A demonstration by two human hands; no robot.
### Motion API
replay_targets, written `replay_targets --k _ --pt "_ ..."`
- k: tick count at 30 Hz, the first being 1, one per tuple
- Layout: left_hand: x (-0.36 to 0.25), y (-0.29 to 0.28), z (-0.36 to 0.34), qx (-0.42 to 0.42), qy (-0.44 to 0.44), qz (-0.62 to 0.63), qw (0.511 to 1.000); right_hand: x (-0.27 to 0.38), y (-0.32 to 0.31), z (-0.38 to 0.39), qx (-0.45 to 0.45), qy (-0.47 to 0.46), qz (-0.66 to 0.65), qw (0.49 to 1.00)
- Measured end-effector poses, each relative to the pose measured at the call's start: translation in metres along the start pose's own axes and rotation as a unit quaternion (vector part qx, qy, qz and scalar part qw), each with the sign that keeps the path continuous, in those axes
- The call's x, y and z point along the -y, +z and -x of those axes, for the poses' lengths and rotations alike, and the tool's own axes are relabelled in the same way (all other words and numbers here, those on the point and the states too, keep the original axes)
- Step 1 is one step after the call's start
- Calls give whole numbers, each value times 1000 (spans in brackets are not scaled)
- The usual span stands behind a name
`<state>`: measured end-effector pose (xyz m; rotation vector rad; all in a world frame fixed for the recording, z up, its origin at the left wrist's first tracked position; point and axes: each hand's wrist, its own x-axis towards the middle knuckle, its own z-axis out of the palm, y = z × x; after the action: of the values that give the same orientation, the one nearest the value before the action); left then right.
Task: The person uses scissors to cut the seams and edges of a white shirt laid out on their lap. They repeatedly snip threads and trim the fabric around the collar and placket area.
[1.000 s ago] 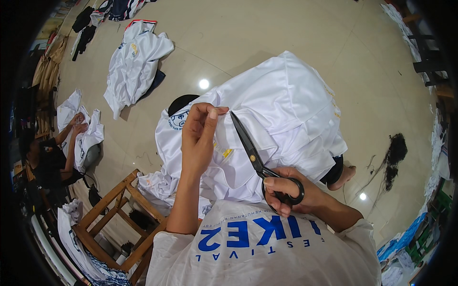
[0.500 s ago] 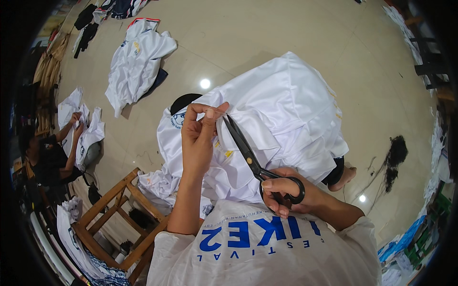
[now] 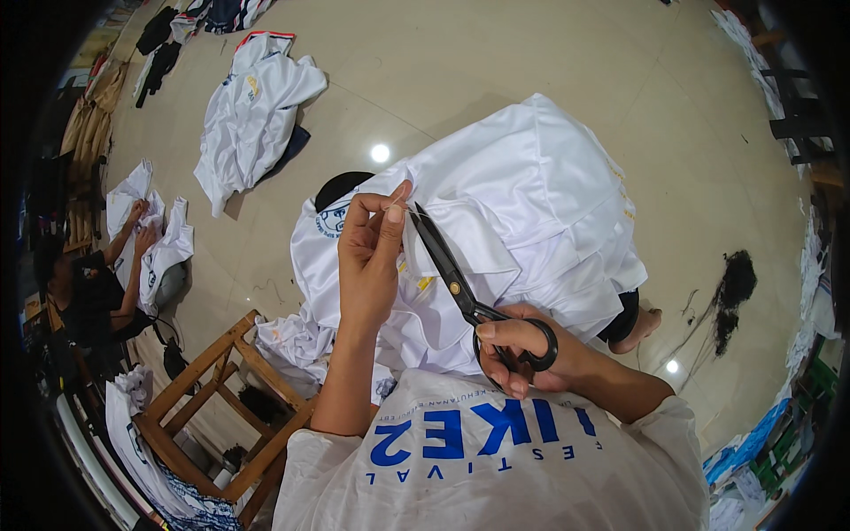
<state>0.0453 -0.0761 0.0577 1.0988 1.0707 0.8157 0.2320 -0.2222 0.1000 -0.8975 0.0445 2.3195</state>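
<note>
My left hand [image 3: 370, 265] is raised over the white garment [image 3: 540, 203] spread across my lap. Thumb and forefinger are pinched on a fine pale thread [image 3: 405, 206]. In my right hand [image 3: 568, 356] are black scissors [image 3: 441, 264], with thumb and fingers through the handle loops. The blades look nearly closed, and their tips point up and left, close to the thread beside my left fingertips. Whether the thread lies between the blades is too fine to tell. Folds of the garment lie under the scissors, with yellow marks and a blue printed emblem at its left part.
A wooden stool frame [image 3: 168, 416] stands at my left, next to bunched white cloth [image 3: 288, 345]. Another white garment [image 3: 252, 115] lies on the tiled floor ahead. A co-worker [image 3: 93, 288] handles white cloth at far left. A clump of black threads [image 3: 733, 288] lies at right.
Both hands have shifted slightly left. The scissors have moved a little left with the right hand, and the thread now shows curled at my left fingertips.
</note>
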Motion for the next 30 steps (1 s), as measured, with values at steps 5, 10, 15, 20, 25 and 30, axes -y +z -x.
replay_targets --k 5,10,15,20,25,30 --pt "7 -5 1 25 23 -26 999 2 3 0 -11 5 -18 1000" --pt "11 -3 11 30 25 -42 998 0 2 -1 -10 14 -51 999" --pt "-10 -40 32 -129 107 -136 976 8 -1 16 -34 -48 -24 998" --pt "40 -249 65 -320 -118 -434 834 27 -18 43 -145 -265 97 948" --pt "70 -326 106 -297 -95 -466 828 51 -33 38 -310 -401 182 842" --pt "-19 -117 42 -205 62 -321 922 58 -24 31 -305 -399 174 847"
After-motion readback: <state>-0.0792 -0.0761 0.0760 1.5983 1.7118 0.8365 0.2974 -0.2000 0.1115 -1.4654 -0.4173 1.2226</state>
